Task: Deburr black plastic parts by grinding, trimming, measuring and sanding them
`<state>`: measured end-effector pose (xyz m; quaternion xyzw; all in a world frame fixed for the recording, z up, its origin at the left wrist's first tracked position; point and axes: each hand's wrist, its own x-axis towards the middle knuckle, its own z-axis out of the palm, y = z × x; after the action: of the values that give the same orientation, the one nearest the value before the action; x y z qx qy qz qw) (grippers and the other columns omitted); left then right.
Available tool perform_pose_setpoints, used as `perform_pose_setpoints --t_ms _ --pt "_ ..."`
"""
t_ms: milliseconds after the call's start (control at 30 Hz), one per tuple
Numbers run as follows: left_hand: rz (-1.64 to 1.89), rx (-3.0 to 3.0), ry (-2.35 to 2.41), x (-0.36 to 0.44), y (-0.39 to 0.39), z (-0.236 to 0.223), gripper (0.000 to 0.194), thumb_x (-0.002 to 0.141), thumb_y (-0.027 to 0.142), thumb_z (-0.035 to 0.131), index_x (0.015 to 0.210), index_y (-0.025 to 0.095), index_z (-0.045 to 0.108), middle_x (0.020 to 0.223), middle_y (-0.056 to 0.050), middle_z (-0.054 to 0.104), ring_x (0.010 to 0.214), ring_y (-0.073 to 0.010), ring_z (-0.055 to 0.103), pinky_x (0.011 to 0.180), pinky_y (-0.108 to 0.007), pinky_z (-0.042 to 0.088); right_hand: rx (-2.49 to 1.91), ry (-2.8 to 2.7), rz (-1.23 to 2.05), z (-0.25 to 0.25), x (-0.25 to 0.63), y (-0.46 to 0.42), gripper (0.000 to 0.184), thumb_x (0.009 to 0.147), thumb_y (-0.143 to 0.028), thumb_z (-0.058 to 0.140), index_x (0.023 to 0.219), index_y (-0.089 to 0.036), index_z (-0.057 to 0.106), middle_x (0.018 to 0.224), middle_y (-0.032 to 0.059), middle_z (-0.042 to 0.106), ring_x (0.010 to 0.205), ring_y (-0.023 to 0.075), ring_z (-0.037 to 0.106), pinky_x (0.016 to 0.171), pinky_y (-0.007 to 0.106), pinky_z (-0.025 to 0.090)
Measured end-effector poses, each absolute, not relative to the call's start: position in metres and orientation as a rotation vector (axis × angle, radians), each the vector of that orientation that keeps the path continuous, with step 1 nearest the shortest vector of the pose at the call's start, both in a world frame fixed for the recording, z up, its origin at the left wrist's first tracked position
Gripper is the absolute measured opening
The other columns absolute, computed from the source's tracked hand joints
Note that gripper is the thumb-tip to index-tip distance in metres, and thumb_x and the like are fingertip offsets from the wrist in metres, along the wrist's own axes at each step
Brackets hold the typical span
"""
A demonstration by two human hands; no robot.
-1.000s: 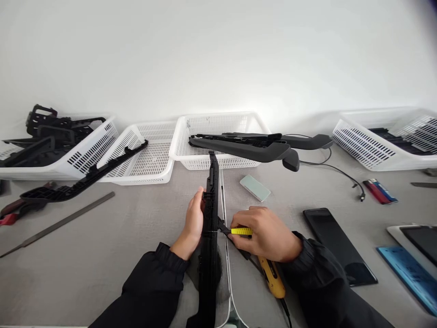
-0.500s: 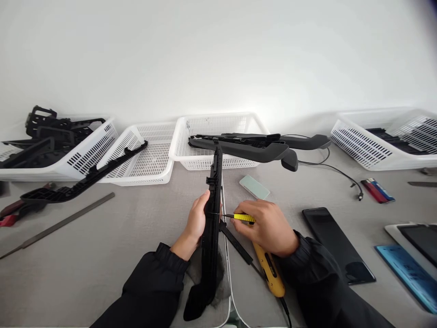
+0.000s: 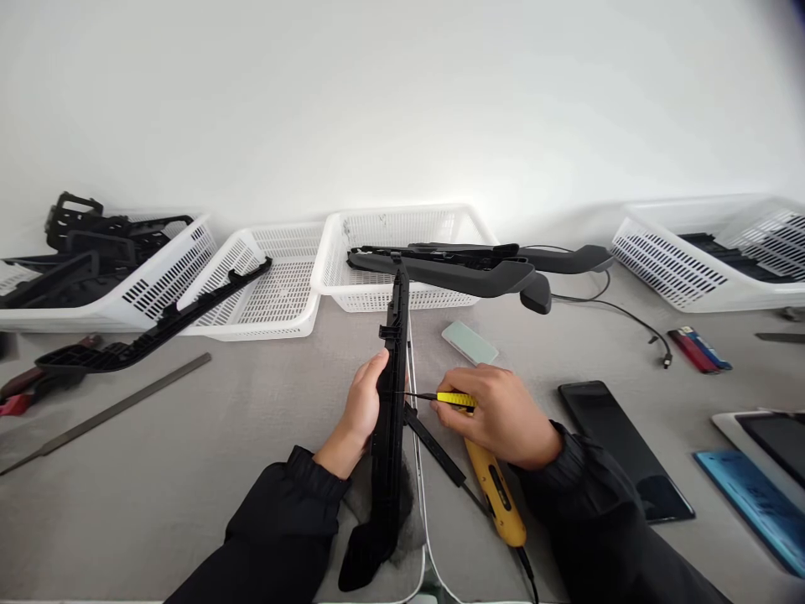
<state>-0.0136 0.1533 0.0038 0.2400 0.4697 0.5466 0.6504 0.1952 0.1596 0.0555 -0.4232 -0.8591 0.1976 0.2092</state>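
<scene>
A long black plastic part (image 3: 391, 403) stands on edge on the grey table, running away from me. My left hand (image 3: 361, 411) is wrapped round its left side, fingers closed on it. My right hand (image 3: 496, 415) pinches a small yellow-handled tool (image 3: 454, 400), and the tool's thin tip touches the part's right side. A yellow-orange tool (image 3: 496, 493) with a cord lies under my right wrist. A thin black strip (image 3: 433, 449) angles out from the part toward my right hand.
Several white baskets line the back: one (image 3: 402, 252) with long black parts, one (image 3: 270, 285) with a black part leaning out, others at far left (image 3: 151, 285) and far right (image 3: 704, 268). A metal file (image 3: 106, 413), a phone (image 3: 622, 449) and a green block (image 3: 469, 342) lie around.
The black part was lifted and slid away from me, its near end now showing. My right hand moved the yellow-handled tool farther up along the part's right side.
</scene>
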Motion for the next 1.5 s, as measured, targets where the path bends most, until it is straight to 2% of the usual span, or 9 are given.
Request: perform_pose_setpoints --t_ms 167,500,867,967,1133,1233,1367,1500 --pt "1.242 0.538 1.065 -0.014 0.154 0.004 0.056 0.077 0.07 0.086 0.07 0.019 0.064 0.054 0.003 0.054 0.047 -0.0114 0.051 0.046 -0.024 0.041 -1.081 -2.476 0.647 0.054 0.194 0.158 0.017 0.089 -0.022 0.07 0.074 -0.022 0.061 0.069 -0.0027 0.069 0.062 0.0142 0.05 0.07 0.03 0.033" --pt "1.248 0.506 1.081 -0.013 0.152 0.006 0.053 0.079 0.067 0.085 0.072 0.019 0.064 0.053 0.004 0.052 0.045 -0.0111 0.049 0.045 -0.024 0.04 -1.128 -2.474 0.615 0.055 0.192 0.157 0.017 0.09 -0.021 0.07 0.075 -0.023 0.061 0.071 -0.0022 0.069 0.064 0.0155 0.052 0.069 0.03 0.034" --pt "1.27 0.616 1.046 -0.01 0.15 0.02 0.051 0.076 0.063 0.087 0.073 0.019 0.061 0.064 0.003 0.056 0.05 -0.0085 0.046 0.048 -0.023 0.037 -1.131 -2.481 0.622 0.054 0.192 0.156 0.016 0.092 -0.024 0.069 0.078 -0.022 0.062 0.073 -0.002 0.07 0.064 0.0148 0.049 0.071 0.031 0.034" --pt "1.275 0.593 1.039 -0.01 0.149 0.02 0.047 0.076 0.06 0.088 0.082 0.019 0.067 0.068 0.003 0.059 0.053 -0.0095 0.049 0.05 -0.023 0.039 -1.092 -2.525 0.677 0.055 0.192 0.156 0.017 0.091 -0.022 0.07 0.076 -0.022 0.062 0.072 -0.0027 0.069 0.063 0.0146 0.05 0.071 0.031 0.035" --pt "1.287 0.566 0.948 -0.009 0.15 0.025 0.054 0.08 0.059 0.082 0.113 0.017 0.078 0.082 -0.003 0.071 0.062 -0.0146 0.059 0.05 -0.025 0.043 -1.146 -2.519 0.66 0.055 0.191 0.157 0.017 0.093 -0.025 0.07 0.077 -0.023 0.064 0.073 -0.0019 0.071 0.065 0.0158 0.054 0.069 0.031 0.035" --pt "1.276 0.592 0.902 -0.01 0.15 0.028 0.05 0.083 0.061 0.075 0.104 0.016 0.078 0.091 -0.009 0.076 0.068 -0.0175 0.064 0.055 -0.027 0.049 -1.211 -2.484 0.621 0.054 0.191 0.157 0.02 0.095 -0.028 0.069 0.076 -0.023 0.063 0.072 -0.0012 0.071 0.064 0.0162 0.054 0.068 0.031 0.034" --pt "1.184 0.638 0.908 -0.011 0.149 0.029 0.053 0.089 0.067 0.068 0.095 0.015 0.077 0.069 -0.005 0.066 0.056 -0.0144 0.054 0.053 -0.026 0.044 -1.221 -2.481 0.588 0.053 0.191 0.157 0.02 0.095 -0.027 0.068 0.076 -0.023 0.063 0.072 -0.0008 0.072 0.064 0.0167 0.056 0.068 0.031 0.034" --pt "1.252 0.567 0.89 -0.009 0.148 0.028 0.047 0.084 0.063 0.08 0.098 0.018 0.071 0.08 -0.003 0.068 0.058 -0.0124 0.054 0.051 -0.024 0.04 -1.156 -2.53 0.604 0.053 0.191 0.157 0.019 0.093 -0.026 0.07 0.076 -0.023 0.062 0.072 -0.0015 0.071 0.063 0.016 0.055 0.069 0.031 0.034"
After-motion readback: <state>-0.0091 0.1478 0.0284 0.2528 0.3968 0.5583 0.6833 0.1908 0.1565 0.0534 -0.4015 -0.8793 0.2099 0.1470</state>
